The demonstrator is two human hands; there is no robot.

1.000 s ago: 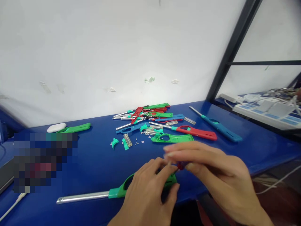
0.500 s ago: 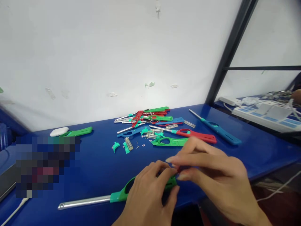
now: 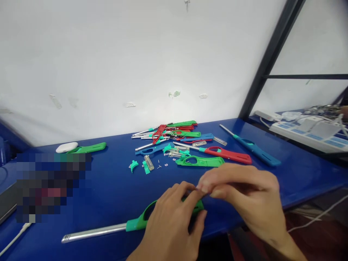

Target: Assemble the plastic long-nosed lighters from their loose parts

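Note:
A green-handled gas lighter point(image 3: 136, 223) with a long metal tube lies at the near edge of the blue table point(image 3: 108, 188), tube pointing left. My left hand point(image 3: 174, 224) is closed round its handle and holds it down. My right hand point(image 3: 241, 195) is pinched at the top rear of the handle, fingertips pressed together beside my left fingers. Whatever the pinch holds is hidden.
A heap of red, green and blue lighters and loose parts point(image 3: 179, 141) lies mid-table. A red lighter point(image 3: 231, 156) and a blue lighter point(image 3: 252, 148) lie to its right. A white case point(image 3: 66, 147) sits at left. A black frame post point(image 3: 269, 58) and power strips point(image 3: 307, 132) are at right.
My right fingers have curled in from a stretched, spread pose into a tight pinch at the lighter's handle. A small red piece seen between the fingers earlier no longer shows.

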